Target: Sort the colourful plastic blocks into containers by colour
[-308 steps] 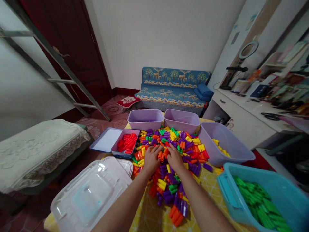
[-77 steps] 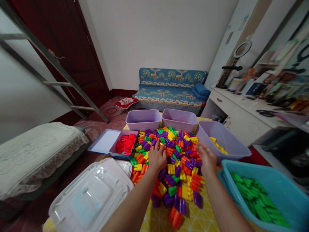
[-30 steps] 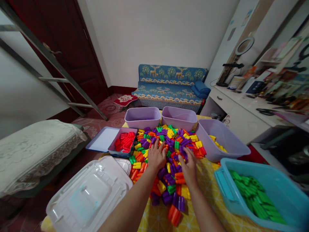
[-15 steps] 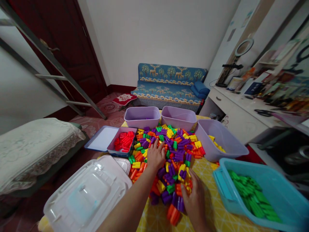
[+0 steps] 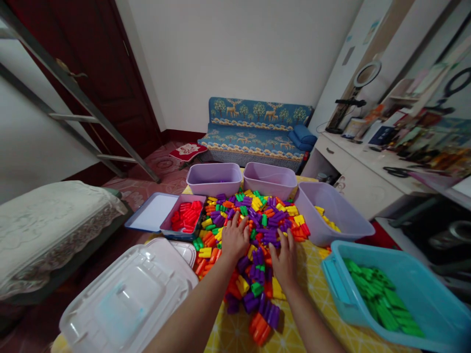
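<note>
Plastic building blocks (image 5: pixel 253 289) in purple, orange, yellow, green and red lie in a loose heap in front of me. My left hand (image 5: pixel 235 239) rests on the heap's middle with its fingers spread over the pieces. To its right, my right hand (image 5: pixel 285 260) reaches onto the heap, fingers apart and touching purple blocks (image 5: pixel 271 236). Neither hand visibly grips a piece, though blocks under the palms are hidden. Nearest me lie an orange block (image 5: pixel 259 328) and a purple block (image 5: pixel 270 314).
Behind the heap stand two lilac bins (image 5: pixel 214 187) (image 5: pixel 270 186). A third lilac bin (image 5: pixel 340 223) holds yellow blocks, and a teal bin (image 5: pixel 331 284) green ones. At left are an open tin (image 5: pixel 171 223) with red blocks and white lids (image 5: pixel 128 294). A yellow cloth (image 5: pixel 312 314) covers the table.
My right hand has moved forward from the near right side of the heap to its middle, its fingers now on purple blocks. My left hand stays nearly in place.
</note>
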A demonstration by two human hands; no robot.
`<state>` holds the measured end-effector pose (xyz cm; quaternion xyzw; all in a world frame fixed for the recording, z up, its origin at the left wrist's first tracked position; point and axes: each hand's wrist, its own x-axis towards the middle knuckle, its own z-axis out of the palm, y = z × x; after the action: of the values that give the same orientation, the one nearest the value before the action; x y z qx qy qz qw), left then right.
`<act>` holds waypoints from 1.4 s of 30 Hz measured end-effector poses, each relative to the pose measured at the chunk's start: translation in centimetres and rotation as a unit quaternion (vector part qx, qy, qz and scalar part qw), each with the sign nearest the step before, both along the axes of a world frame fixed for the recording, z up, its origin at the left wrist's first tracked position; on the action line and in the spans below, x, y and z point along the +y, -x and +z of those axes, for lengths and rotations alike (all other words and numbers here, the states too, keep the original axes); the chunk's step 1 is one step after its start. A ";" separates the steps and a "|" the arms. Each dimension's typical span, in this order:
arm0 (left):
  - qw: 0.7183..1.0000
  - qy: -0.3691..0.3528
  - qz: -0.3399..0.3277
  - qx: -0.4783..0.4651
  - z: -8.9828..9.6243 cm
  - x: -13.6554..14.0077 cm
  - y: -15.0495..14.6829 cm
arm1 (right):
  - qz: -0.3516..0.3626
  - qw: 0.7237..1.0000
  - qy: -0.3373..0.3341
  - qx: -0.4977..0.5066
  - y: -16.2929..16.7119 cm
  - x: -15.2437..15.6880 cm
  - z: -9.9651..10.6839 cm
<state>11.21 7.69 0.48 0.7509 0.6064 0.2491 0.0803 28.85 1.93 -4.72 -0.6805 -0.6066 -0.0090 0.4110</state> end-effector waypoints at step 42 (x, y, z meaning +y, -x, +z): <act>1.000 -0.005 0.010 0.002 0.0 -0.1 -0.1 | 0.071 0.995 -0.001 -0.074 -2.4 1.8 -0.2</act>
<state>11.33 7.61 0.43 0.7456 0.6128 0.2515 0.0732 31.20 3.77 -4.96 -0.6326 -0.6823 -0.0307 0.3652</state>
